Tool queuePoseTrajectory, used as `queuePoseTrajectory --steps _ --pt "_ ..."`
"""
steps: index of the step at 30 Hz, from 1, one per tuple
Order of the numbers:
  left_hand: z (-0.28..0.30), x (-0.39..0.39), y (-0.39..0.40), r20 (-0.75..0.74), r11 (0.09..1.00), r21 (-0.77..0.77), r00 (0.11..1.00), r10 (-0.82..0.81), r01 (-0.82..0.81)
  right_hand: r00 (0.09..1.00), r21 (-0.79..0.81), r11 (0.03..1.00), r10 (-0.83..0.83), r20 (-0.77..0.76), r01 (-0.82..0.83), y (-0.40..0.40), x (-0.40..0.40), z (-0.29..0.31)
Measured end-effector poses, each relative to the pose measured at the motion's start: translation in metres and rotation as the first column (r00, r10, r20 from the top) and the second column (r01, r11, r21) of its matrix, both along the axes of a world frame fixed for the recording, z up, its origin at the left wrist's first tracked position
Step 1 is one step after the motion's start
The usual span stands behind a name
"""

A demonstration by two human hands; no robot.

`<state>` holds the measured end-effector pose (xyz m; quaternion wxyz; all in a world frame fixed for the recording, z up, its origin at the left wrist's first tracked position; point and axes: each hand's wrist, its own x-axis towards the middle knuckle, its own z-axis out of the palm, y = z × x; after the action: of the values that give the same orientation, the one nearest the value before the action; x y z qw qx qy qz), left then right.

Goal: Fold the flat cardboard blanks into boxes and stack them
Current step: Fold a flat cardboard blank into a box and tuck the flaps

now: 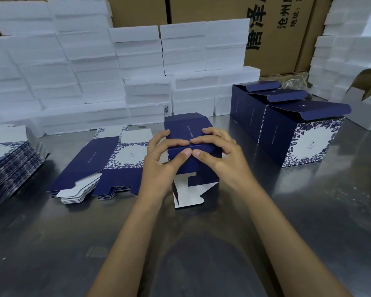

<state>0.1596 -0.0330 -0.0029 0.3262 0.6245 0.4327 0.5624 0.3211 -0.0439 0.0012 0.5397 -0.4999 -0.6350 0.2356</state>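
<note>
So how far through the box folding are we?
Done: three folded boxes stand in a row at right. In hand: left hand and right hand grip a half-formed box, bottom flaps open. Left: two stacks of flat blanks.
</note>
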Motion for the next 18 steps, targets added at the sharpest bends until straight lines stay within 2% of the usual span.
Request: queuePoseTrajectory --steps 4,13,18 --pt "0.001 0.0 -0.001 0.012 1.0 0.003 1.0 -0.007 0.007 1.0 0.01 1.0 -0.019 0.0 0.019 -0.001 -0.002 0.0" --pt "-0.001 0.006 0.0 0.017 0.997 0.044 0.998 0.061 -0.062 0.986 0.054 0.994 -0.084 -0.142 0.093 0.002 -0.017 -0.008" --pt "0.004 -0.003 0.002 -0.026 0.999 0.028 0.999 -0.038 0.038 0.992 0.03 0.999 -0.023 -0.123 0.026 0.002 -0.007 -0.003"
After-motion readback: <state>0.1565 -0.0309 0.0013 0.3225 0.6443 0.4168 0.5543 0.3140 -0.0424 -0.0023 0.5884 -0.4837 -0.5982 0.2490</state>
